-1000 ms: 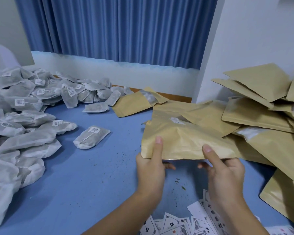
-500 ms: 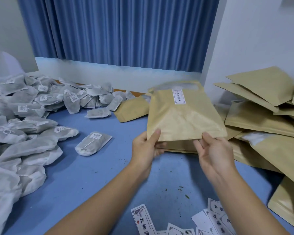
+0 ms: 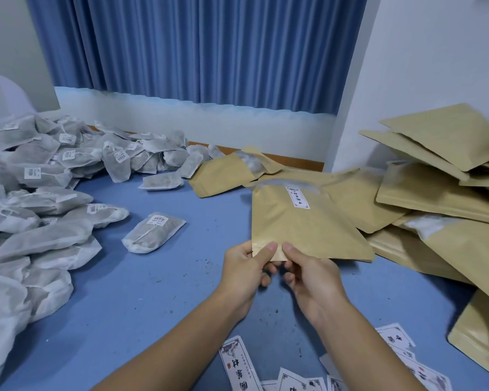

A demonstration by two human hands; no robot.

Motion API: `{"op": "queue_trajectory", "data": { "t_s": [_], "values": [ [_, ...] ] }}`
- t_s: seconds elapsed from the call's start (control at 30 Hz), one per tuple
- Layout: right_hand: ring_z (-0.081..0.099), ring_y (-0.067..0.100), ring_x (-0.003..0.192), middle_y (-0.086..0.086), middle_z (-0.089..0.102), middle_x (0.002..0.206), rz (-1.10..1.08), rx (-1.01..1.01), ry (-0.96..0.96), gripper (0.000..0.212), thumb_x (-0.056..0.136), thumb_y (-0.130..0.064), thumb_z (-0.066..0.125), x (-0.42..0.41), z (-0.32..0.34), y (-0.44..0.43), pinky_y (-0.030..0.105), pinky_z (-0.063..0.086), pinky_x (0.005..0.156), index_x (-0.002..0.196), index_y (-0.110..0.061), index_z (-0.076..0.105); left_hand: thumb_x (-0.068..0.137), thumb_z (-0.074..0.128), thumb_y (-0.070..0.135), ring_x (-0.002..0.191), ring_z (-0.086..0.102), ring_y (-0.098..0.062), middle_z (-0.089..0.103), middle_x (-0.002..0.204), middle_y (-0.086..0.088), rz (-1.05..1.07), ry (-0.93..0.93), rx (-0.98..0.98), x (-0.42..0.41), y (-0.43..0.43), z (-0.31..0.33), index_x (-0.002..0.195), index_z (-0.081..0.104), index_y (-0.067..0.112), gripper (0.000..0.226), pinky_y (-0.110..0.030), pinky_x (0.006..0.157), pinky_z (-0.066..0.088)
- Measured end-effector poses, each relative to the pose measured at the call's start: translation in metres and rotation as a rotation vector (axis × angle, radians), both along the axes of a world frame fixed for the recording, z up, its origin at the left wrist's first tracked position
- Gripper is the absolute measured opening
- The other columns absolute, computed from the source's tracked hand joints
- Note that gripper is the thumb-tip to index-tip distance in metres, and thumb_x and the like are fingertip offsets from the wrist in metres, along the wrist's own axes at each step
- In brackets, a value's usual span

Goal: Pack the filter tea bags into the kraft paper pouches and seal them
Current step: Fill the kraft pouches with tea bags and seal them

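I hold a kraft paper pouch (image 3: 302, 227) with a small white label over the blue table, its near edge towards me. My left hand (image 3: 246, 266) pinches that edge at its left corner with the thumb on top. My right hand (image 3: 311, 273) pinches the same edge just beside it, thumb on top too. A heap of white filter tea bags (image 3: 37, 198) covers the left of the table. One loose tea bag (image 3: 153, 232) lies alone left of the pouch.
A pile of kraft pouches (image 3: 435, 193) spreads along the right side against the white wall. One more pouch (image 3: 223, 173) lies at the back centre. Printed label cards (image 3: 240, 365) are scattered at the near edge. A blue curtain hangs behind.
The pouch has been turned and tipped down from upright to nearly flat. My right hand has slid left along the near edge and now sits close beside my left hand.
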State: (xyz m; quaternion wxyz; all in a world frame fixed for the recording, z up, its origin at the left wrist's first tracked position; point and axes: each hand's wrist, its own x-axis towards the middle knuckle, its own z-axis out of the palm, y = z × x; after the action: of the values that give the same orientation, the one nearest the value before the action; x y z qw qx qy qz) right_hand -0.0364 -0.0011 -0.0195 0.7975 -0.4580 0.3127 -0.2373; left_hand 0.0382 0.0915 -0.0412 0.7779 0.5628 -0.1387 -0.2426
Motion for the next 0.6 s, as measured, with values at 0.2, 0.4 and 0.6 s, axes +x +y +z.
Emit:
{"op": "queue_trajectory", "data": {
  "t_s": [0.2, 0.4, 0.6],
  "values": [
    [0.056, 0.015, 0.054, 0.010, 0.064, 0.071, -0.013, -0.048, -0.011, 0.011, 0.087, -0.011, 0.076, 0.002, 0.001, 0.002, 0.025, 0.042, 0.044, 0.088, -0.003, 0.068, 0.092, 0.070, 0.013, 0.044, 0.042, -0.016, 0.059, 0.060, -0.009, 0.112, 0.050, -0.013, 0.000, -0.004, -0.002, 0.082, 0.069, 0.004, 0.014, -0.023, 0.038, 0.031],
    [0.053, 0.010, 0.051, 0.000, 0.060, 0.063, -0.123, -0.013, -0.073, 0.009, 0.088, -0.008, 0.074, -0.009, 0.003, -0.014, 0.020, 0.044, 0.045, 0.089, -0.005, 0.066, 0.088, 0.077, 0.020, 0.053, 0.051, -0.010, 0.063, 0.069, -0.002, 0.097, 0.139, -0.152, -0.001, -0.004, 0.000, 0.078, 0.067, 0.012, 0.017, -0.021, 0.039, 0.032],
    [0.058, 0.012, 0.052, 0.002, 0.067, 0.069, -0.075, -0.017, -0.072, 0.014, 0.090, -0.014, 0.073, -0.013, 0.002, -0.017, 0.023, 0.045, 0.043, 0.098, -0.005, 0.067, 0.090, 0.074, 0.014, 0.046, 0.045, -0.012, 0.056, 0.058, -0.001, 0.111, 0.123, -0.060, -0.003, -0.007, 0.002, 0.089, 0.065, 0.005, 0.013, -0.024, 0.039, 0.035]
  ]
}}
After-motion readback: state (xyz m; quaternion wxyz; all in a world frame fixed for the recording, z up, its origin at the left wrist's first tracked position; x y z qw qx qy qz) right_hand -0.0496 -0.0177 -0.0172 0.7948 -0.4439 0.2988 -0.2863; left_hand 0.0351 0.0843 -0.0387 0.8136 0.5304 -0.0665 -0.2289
